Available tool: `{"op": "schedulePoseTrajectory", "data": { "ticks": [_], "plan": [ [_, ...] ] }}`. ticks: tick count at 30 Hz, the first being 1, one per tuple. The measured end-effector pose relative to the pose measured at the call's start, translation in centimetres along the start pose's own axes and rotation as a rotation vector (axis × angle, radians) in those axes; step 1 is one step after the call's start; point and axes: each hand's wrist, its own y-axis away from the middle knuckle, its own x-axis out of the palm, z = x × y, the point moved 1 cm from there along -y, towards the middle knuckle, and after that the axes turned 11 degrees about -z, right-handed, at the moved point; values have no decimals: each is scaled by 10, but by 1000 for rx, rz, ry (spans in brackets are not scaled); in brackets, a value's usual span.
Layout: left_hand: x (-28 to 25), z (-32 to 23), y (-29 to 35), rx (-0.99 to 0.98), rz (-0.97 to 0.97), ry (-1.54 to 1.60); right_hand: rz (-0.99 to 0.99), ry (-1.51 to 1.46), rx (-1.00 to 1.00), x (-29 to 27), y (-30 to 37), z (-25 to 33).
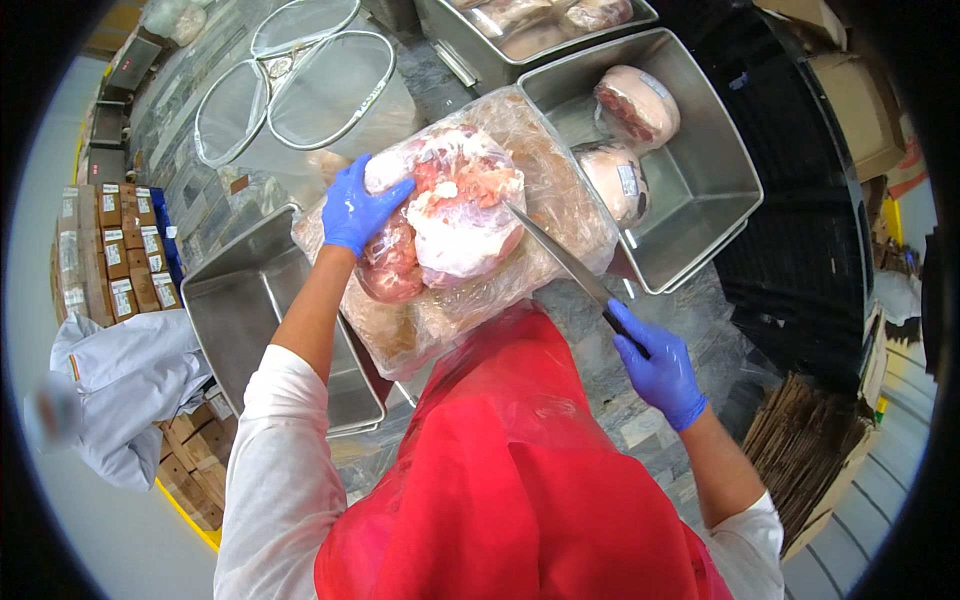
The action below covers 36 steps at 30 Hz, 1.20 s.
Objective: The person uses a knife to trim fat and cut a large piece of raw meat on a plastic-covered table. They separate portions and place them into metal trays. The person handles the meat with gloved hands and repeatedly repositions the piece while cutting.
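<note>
A large piece of raw meat with white fat and pink flesh lies on a plastic-wrapped block in front of me. My left hand, in a blue glove, rests on the meat's left side with fingers spread over it. In its blue glove, my right hand is closed around the dark handle of a long knife. The blade points up and left, its tip at the right edge of the meat. Whether the tip cuts in or only touches, I cannot tell.
A metal tub at right holds wrapped meat pieces. Another metal tub stands at left, and one with meat behind. Round-rimmed clear bags stand far left. A person in white is beside stacked boxes.
</note>
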Motion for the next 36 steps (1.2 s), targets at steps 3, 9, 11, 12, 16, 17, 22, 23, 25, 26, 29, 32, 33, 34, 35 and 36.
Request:
{"op": "schedulePoseTrajectory", "data": {
  "ticks": [3,9,11,12,16,17,22,23,25,26,29,32,33,34,35,36],
  "plan": [
    [2,-2,-2,20,10,21,92,143,-67,-15,-38,24],
    [-6,6,6,-21,-28,9,510,283,-2,-73,-108,137],
    [-4,3,4,-12,-23,35,501,253,23,-79,-118,150],
    [-3,4,4,-5,-33,30,435,269,30,-78,-124,155],
    [-7,1,7,-15,-48,22,457,428,21,-73,-158,160],
    [-9,0,7,-25,-43,24,486,475,18,-72,-166,161],
    [-11,-2,5,-32,-28,29,636,540,-7,-77,-198,168],
    [-12,-3,5,-34,-16,38,645,570,-29,-73,-200,169],
    [-10,0,6,-44,-20,25,674,632,-87,-62,-207,167],
    [-9,1,6,-47,-22,20,688,640,-81,-61,-211,173],
    [-11,1,7,-15,-59,-11,698,638,-113,-57,-219,182],
    [-9,3,6,-31,-33,-9,676,660,-169,-48,-217,178],
    [-8,3,6,-22,-32,0,710,694,-137,-40,-218,184],
    [-6,3,6,-14,-30,10,744,728,-105,-36,-220,188],
    [-5,3,5,-5,-27,20,765,726,-93,-34,-225,187],
    [-4,3,6,-1,-31,20,793,724,-85,-31,-233,185]
  ]
}}
